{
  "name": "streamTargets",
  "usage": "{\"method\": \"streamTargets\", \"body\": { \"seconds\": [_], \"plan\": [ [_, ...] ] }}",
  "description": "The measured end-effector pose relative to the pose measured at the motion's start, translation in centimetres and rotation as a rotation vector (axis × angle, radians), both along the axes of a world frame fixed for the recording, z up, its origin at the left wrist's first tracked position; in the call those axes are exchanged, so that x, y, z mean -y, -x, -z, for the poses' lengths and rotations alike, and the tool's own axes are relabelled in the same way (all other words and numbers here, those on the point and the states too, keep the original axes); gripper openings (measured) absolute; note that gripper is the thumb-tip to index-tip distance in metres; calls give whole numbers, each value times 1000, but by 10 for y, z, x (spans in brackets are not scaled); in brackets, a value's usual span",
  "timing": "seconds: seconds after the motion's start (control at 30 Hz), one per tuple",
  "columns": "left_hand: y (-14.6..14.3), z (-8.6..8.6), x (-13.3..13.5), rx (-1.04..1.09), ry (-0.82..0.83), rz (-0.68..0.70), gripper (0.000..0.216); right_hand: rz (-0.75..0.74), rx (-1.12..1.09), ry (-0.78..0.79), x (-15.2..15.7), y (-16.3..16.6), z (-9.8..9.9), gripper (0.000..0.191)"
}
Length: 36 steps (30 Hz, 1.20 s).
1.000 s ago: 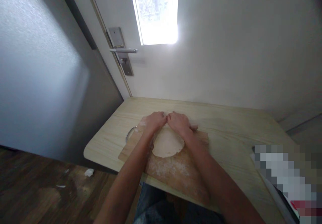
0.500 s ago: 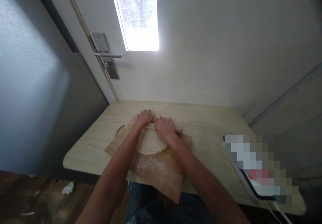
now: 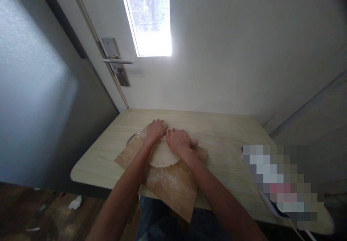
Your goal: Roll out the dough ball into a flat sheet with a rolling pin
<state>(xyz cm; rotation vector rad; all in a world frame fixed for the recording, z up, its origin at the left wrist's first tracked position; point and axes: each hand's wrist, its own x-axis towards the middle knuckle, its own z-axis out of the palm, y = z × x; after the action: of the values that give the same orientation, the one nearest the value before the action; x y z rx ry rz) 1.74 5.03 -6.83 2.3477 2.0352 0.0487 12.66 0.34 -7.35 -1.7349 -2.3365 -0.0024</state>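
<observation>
Two bare hands lie close beside each other at the far part of a wooden board (image 3: pixel 173 196), the left hand (image 3: pixel 156 129) and right hand (image 3: pixel 179 140) both palm down over a rolling pin (image 3: pixel 194 142), whose rounded end juts out past the right one. The fingers sit close together and bend forward over the far side; whether they wrap round the pin or merely press on it, I cannot tell. Between the forearms, a pale flat sheet of dough (image 3: pixel 163 155) lies on the board, its near edge curved, its far part hidden by the hands. White powder (image 3: pixel 162 177) dusts the wood just nearer the person. The board lies askew on a light wooden table (image 3: pixel 92 154), one corner past the near edge, with a metal ring (image 3: pixel 132 137) at its left.
</observation>
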Motion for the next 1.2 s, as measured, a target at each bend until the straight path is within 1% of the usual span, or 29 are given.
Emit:
{"method": "streamTargets", "body": {
  "seconds": [0.2, 0.4, 0.57, 0.7, 0.77, 0.83, 0.9, 0.97, 1.03, 1.13, 1.2],
  "plan": [
    [2, 2, 31, -2, -86, -18, 29, -71, -49, -88, 21, 0, 4, 36],
    [4, 6, 69, 26, -241, 25, 35, -202, -114, -150, 40, -7, 9, 35],
    [3, 7, 100, 21, -265, -42, 37, -352, -170, -173, 53, -17, 10, 35],
    [3, 11, 116, 21, -287, -60, 41, -378, -229, -150, 63, -26, 10, 35],
    [7, 10, 121, 41, -253, -28, 41, -423, -231, -113, 62, -32, 5, 35],
    [14, 7, 121, 80, -188, 38, 40, -458, -225, -51, 57, -40, -3, 33],
    [24, 1, 118, 125, -113, 76, 39, -414, -210, -15, 47, -47, -12, 31],
    [32, -6, 112, 151, -42, 66, 40, -351, -167, -5, 36, -52, -20, 30],
    [38, -13, 105, 143, 2, 37, 41, -294, -94, -13, 28, -53, -24, 31],
    [41, -19, 98, 63, -13, -15, 41, -233, 17, -18, 21, -51, -21, 33],
    [41, -19, 97, 17, -12, -43, 43, -219, 57, 8, 20, -50, -16, 36]
  ]
}}
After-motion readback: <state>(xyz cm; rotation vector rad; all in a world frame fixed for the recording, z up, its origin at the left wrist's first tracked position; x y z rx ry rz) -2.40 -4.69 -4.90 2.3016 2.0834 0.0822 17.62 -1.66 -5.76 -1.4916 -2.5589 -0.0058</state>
